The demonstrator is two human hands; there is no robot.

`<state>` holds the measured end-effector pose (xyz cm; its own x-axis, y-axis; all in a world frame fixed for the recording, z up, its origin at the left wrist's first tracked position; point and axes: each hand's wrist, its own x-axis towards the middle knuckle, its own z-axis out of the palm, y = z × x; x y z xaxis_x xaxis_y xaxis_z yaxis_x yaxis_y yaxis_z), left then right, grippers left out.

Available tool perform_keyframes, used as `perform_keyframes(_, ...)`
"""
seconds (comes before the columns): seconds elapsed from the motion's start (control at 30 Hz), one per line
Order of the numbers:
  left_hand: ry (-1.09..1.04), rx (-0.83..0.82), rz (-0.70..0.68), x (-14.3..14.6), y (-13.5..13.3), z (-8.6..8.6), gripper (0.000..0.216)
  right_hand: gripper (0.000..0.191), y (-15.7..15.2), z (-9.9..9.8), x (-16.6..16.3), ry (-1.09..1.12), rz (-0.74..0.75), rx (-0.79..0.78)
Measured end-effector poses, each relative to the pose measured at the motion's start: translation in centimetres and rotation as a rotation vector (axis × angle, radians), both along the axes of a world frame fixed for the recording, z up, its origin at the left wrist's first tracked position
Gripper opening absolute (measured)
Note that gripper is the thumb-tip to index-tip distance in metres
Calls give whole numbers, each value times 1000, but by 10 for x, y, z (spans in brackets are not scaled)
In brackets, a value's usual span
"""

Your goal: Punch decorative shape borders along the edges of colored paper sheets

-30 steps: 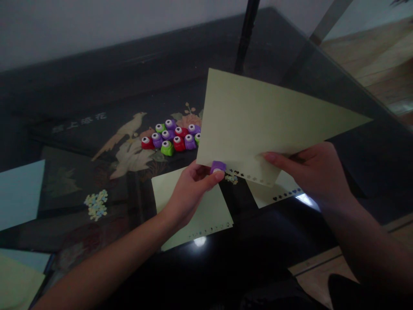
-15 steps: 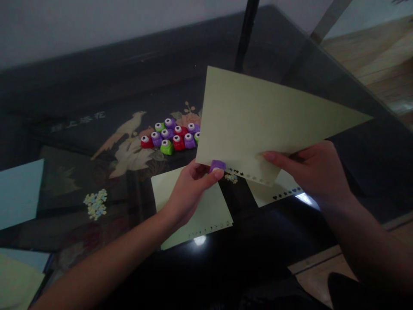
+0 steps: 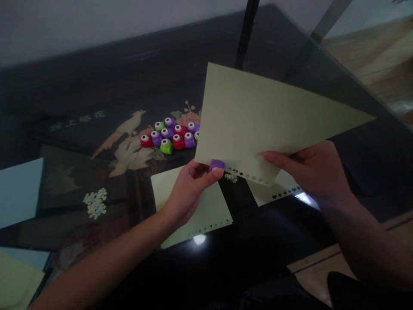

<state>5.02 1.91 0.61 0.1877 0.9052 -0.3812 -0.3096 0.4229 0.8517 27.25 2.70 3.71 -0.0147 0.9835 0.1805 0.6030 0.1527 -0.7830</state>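
- left hand (image 3: 187, 191) is pinching a little purple punch (image 3: 217, 165), thumb on top and fingers curled under, clamped onto the near-left corner of the pale green sheet (image 3: 258, 116)
- right hand (image 3: 311, 170) has the same sheet by its bottom edge, fingers closed over the front of the paper, thumb side hidden behind it
- the sheet is held up off the table, tilted, with a row of tiny punched shapes running along the bottom edge between the two hands
- under the hands on the dark glossy table (image 3: 97, 86): two more pale green sheets lying flat, one below the left hand (image 3: 206, 215), one partly hidden by the right hand (image 3: 274, 193), both with punched edges
- a cluster of punches (image 3: 169, 135) in red, purple and green sits just left of the raised sheet
- light blue paper (image 3: 19, 191) lies way off at the left edge
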Motion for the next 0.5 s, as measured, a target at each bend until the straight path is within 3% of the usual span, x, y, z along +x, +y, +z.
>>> perform_keyframes(0.5, 96, -10, -12, -3, 0, 8, 28, 4, -4, 6, 0, -24, 7, 41)
